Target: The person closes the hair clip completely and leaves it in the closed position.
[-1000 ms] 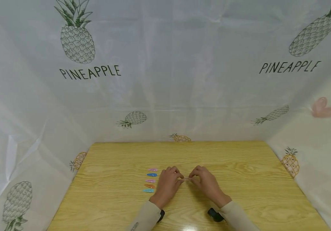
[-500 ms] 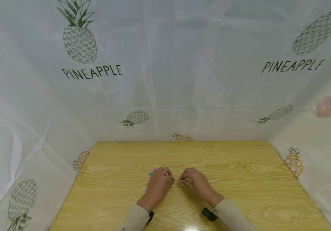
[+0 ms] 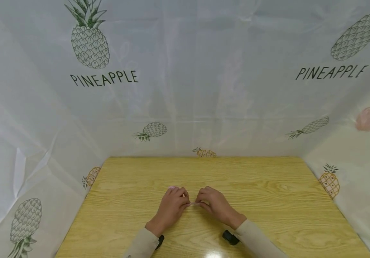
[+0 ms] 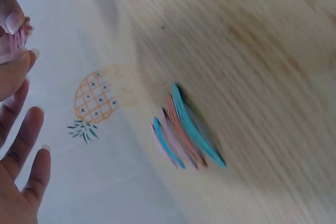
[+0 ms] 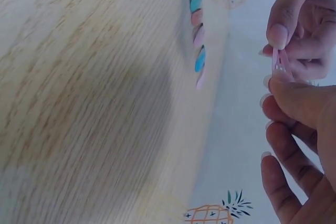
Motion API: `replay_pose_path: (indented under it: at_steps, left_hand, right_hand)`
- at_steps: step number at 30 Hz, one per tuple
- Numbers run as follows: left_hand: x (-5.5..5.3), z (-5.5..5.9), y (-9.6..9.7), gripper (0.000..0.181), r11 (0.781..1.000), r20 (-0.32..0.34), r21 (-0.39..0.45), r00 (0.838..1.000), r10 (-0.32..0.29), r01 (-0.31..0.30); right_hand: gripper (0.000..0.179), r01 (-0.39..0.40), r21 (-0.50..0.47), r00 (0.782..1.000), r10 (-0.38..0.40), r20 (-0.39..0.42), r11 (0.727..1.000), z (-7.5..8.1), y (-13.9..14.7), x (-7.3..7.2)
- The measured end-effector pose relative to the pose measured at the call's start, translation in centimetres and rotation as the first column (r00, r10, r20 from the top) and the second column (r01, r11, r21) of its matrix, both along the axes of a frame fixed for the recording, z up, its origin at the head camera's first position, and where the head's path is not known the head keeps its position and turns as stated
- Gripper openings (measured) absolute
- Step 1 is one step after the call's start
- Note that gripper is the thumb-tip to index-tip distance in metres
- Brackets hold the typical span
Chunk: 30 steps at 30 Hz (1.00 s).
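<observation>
A pink snap hair clip (image 5: 282, 65) spans the gap between both hands above the table. The left hand (image 3: 170, 206) pinches one end between thumb and fingertips; the right hand (image 3: 216, 203) pinches the other. In the right wrist view the clip looks spread into narrow strips. Behind the left hand, a row of hair clips lies on the wood: teal (image 4: 195, 129), orange (image 4: 184, 132), pink (image 4: 177, 137), blue (image 4: 168, 142) and another pink one (image 5: 201, 78). From the head, the left hand hides most of this row, leaving one pink clip (image 3: 172, 187) showing.
A wood-grain table (image 3: 268, 200) lies under the hands. White sheeting with pineapple prints (image 3: 185, 89) rises at the back and both sides. Dark wrist devices show under the sleeves, one (image 3: 230, 237) beneath the right wrist.
Both hands have shifted left in the view with the pink hair clip between them, and the left hand now covers most of the row of clips. The head view has shifted slightly.
</observation>
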<state>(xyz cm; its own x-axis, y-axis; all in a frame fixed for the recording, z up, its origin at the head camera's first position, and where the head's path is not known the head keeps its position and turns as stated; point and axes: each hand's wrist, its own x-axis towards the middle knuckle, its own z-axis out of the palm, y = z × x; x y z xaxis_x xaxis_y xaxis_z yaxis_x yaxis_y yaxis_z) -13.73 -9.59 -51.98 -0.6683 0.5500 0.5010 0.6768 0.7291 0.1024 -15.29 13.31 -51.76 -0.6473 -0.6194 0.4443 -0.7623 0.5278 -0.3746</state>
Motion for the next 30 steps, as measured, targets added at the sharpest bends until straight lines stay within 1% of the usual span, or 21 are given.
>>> replay_pose_path:
  at_steps: [3, 8, 17, 20, 23, 25, 27, 30]
  left_hand:
    - [-0.1, 0.2, -0.3, 0.009, 1.0, -0.012, -0.004, 1.0, -0.022, 0.022]
    - [-0.2, 0.5, -0.7, 0.013, 0.998, -0.006, 0.015, 0.998, -0.063, 0.063]
    - [-0.2, 1.0, -1.4, 0.011, 0.991, 0.076, 0.046, 0.989, -0.129, 0.126]
    - [-0.2, 1.0, -1.6, 0.011, 0.988, 0.084, 0.053, 0.985, -0.149, 0.145]
    - [-0.3, 1.0, -1.8, 0.01, 0.985, 0.084, 0.056, 0.982, -0.169, 0.164]
    - [-0.4, 1.0, -1.9, 0.009, 0.984, 0.092, 0.052, 0.98, -0.174, 0.17]
    - [-0.4, 1.1, -2.1, 0.008, 0.984, 0.116, 0.061, 0.978, -0.172, 0.166]
    - [-0.5, 1.3, -2.4, 0.008, 0.987, 0.18, 0.093, 0.972, -0.15, 0.134]
  right_hand:
    - [0.011, -0.015, 0.008, 1.0, 0.015, -0.008, 1.0, 0.1, 0.0, -0.1]
    - [0.014, -0.061, -0.026, 0.998, 0.06, -0.019, 0.998, 0.3, -0.1, -0.2]
    - [0.022, -0.145, -0.072, 0.989, 0.145, 0.0, 0.987, 0.5, 0.0, -0.5]
    - [0.022, -0.168, -0.079, 0.986, 0.168, 0.0, 0.983, 0.5, 0.0, -0.6]
    - [0.018, -0.195, -0.08, 0.981, 0.196, 0.004, 0.978, 0.5, 0.0, -0.7]
    - [0.014, -0.212, -0.079, 0.977, 0.213, 0.01, 0.974, 0.5, -0.1, -0.8]
    - [0.011, -0.218, -0.081, 0.975, 0.221, 0.022, 0.972, 0.6, -0.1, -0.9]
    - [0.011, -0.197, -0.08, 0.98, 0.199, 0.013, 0.977, 0.8, -0.3, -0.8]
